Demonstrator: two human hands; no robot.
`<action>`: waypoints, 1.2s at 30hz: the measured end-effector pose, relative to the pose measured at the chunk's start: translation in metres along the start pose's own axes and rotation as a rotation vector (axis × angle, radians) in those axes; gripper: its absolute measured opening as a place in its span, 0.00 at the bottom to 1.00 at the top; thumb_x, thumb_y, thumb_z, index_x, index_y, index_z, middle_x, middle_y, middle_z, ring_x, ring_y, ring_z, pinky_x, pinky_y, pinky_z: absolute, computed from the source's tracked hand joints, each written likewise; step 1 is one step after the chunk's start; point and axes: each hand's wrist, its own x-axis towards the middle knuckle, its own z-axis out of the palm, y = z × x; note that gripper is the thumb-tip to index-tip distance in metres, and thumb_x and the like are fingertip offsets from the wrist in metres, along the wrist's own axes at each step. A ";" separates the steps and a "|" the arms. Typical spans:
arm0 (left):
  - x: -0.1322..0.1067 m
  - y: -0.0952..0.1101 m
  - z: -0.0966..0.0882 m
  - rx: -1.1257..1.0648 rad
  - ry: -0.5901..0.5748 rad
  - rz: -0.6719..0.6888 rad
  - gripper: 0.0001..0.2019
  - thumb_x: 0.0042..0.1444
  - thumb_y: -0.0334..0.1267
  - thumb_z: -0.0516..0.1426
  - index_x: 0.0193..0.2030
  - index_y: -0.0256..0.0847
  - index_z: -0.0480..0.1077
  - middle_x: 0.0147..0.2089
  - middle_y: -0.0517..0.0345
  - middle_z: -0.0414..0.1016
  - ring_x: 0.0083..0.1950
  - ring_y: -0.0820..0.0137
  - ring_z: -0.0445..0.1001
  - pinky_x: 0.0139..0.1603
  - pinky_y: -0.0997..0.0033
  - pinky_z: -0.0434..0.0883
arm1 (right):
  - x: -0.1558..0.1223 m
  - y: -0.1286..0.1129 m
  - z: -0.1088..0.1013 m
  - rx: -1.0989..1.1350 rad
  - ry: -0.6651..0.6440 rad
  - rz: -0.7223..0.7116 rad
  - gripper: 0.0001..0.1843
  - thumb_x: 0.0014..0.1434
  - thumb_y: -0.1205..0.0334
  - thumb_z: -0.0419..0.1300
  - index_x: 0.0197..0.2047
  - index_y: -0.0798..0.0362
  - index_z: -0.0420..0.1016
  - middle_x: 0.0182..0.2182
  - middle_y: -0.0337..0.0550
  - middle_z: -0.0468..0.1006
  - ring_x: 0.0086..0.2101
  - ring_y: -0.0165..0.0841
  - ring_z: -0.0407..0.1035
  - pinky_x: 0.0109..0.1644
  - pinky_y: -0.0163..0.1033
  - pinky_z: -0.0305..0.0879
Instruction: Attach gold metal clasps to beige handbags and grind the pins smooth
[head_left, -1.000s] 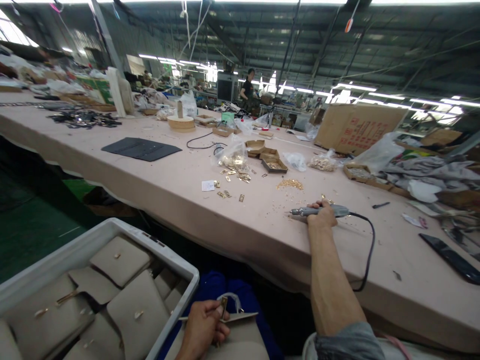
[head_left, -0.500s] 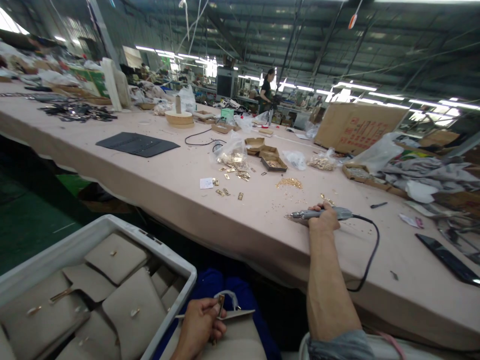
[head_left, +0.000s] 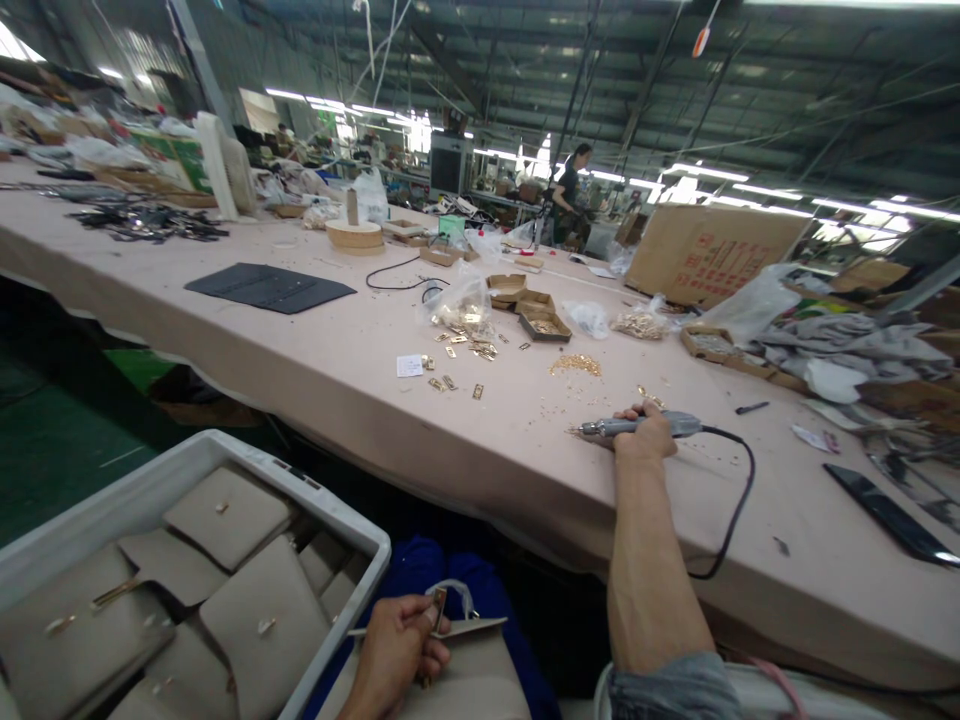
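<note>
My right hand (head_left: 649, 435) is wrapped round a grey electric screwdriver (head_left: 682, 425), which lies almost level just over the table. The tip points left, beside scattered tiny gold screws (head_left: 576, 366). Low in the view, my left hand (head_left: 397, 645) is closed, its thumb and fingers pinching a small gold metal plate (head_left: 439, 605) at the flap of a beige handbag (head_left: 476, 675). That bag rests on my lap, over blue cloth. More gold plates (head_left: 478, 391) are strewn across the table near a plastic bag (head_left: 461, 300).
A white crate (head_left: 330, 505) at the left holds several beige bags (head_left: 229, 515). On the table (head_left: 360, 400) are a black sheet (head_left: 270, 287), small cardboard boxes (head_left: 546, 326), a large carton (head_left: 716, 255) and a dark phone-like slab (head_left: 889, 510). A black cord (head_left: 742, 510) trails from the screwdriver. Another person (head_left: 571, 195) stands far back.
The person in the background has moved to the right. My view has shifted very slightly. Both my hands keep their holds, with the screwdriver and gold plate in nearly the same places.
</note>
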 end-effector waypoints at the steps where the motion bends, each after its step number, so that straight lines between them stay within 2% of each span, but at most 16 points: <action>1: 0.000 0.000 0.000 -0.003 0.007 0.005 0.24 0.46 0.57 0.68 0.32 0.34 0.76 0.25 0.47 0.78 0.18 0.69 0.73 0.18 0.76 0.64 | 0.000 0.000 0.000 0.001 0.002 -0.003 0.12 0.61 0.72 0.60 0.33 0.51 0.60 0.24 0.31 0.68 0.18 0.23 0.60 0.19 0.29 0.65; 3: 0.000 -0.001 0.000 -0.002 0.017 0.014 0.23 0.47 0.56 0.67 0.32 0.33 0.76 0.26 0.47 0.79 0.19 0.69 0.73 0.18 0.76 0.63 | 0.000 0.001 0.001 0.003 0.007 -0.008 0.12 0.61 0.73 0.60 0.33 0.51 0.59 0.25 0.31 0.68 0.18 0.23 0.61 0.19 0.29 0.65; 7: 0.002 -0.004 0.000 0.016 0.005 0.018 0.22 0.49 0.56 0.65 0.32 0.33 0.76 0.22 0.49 0.76 0.19 0.69 0.73 0.18 0.76 0.63 | 0.000 0.002 0.001 0.010 0.013 -0.014 0.12 0.60 0.74 0.60 0.32 0.51 0.60 0.25 0.32 0.69 0.18 0.24 0.62 0.19 0.30 0.66; 11: 0.002 -0.006 -0.001 0.037 -0.008 0.019 0.25 0.49 0.58 0.65 0.32 0.32 0.76 0.20 0.48 0.75 0.18 0.69 0.72 0.19 0.76 0.63 | 0.000 0.002 0.002 0.019 0.022 -0.018 0.11 0.59 0.74 0.60 0.33 0.52 0.61 0.25 0.32 0.69 0.19 0.24 0.61 0.18 0.30 0.65; 15: 0.002 -0.005 0.000 0.045 0.000 0.015 0.27 0.47 0.60 0.65 0.33 0.31 0.76 0.24 0.44 0.78 0.18 0.69 0.72 0.18 0.76 0.62 | 0.000 0.002 0.002 0.020 0.019 -0.011 0.10 0.58 0.74 0.60 0.33 0.52 0.62 0.24 0.33 0.69 0.19 0.25 0.61 0.18 0.31 0.65; 19: 0.002 -0.005 0.000 0.043 0.002 -0.006 0.25 0.47 0.57 0.65 0.33 0.31 0.76 0.23 0.46 0.77 0.17 0.71 0.71 0.17 0.77 0.61 | -0.001 0.002 0.001 0.015 0.011 -0.008 0.10 0.59 0.74 0.60 0.33 0.52 0.62 0.25 0.33 0.70 0.19 0.25 0.62 0.18 0.31 0.66; 25: 0.002 -0.005 0.003 -0.020 0.037 0.034 0.24 0.45 0.56 0.67 0.33 0.32 0.76 0.34 0.42 0.81 0.20 0.70 0.74 0.17 0.76 0.64 | -0.002 0.002 0.000 -0.006 0.004 0.000 0.13 0.59 0.73 0.62 0.33 0.51 0.60 0.24 0.32 0.70 0.18 0.24 0.62 0.18 0.30 0.66; 30: 0.002 -0.006 0.002 -0.007 0.023 0.025 0.23 0.47 0.55 0.66 0.31 0.33 0.76 0.25 0.47 0.78 0.18 0.71 0.72 0.17 0.77 0.63 | 0.000 0.002 0.000 -0.025 -0.003 0.003 0.18 0.58 0.66 0.67 0.33 0.50 0.57 0.23 0.30 0.68 0.16 0.24 0.61 0.18 0.30 0.67; 33: 0.003 -0.007 0.001 0.001 0.000 0.021 0.23 0.48 0.56 0.65 0.30 0.33 0.75 0.20 0.49 0.75 0.17 0.71 0.71 0.18 0.77 0.63 | -0.001 0.001 0.000 -0.025 0.002 0.005 0.15 0.59 0.69 0.64 0.33 0.51 0.58 0.24 0.30 0.69 0.17 0.24 0.62 0.19 0.31 0.68; 36: 0.004 -0.007 0.001 0.003 0.005 0.026 0.22 0.49 0.55 0.65 0.31 0.32 0.76 0.23 0.46 0.77 0.18 0.70 0.72 0.18 0.77 0.63 | -0.002 0.001 0.000 -0.019 0.007 0.003 0.12 0.59 0.73 0.60 0.33 0.51 0.60 0.24 0.31 0.69 0.18 0.24 0.62 0.20 0.31 0.68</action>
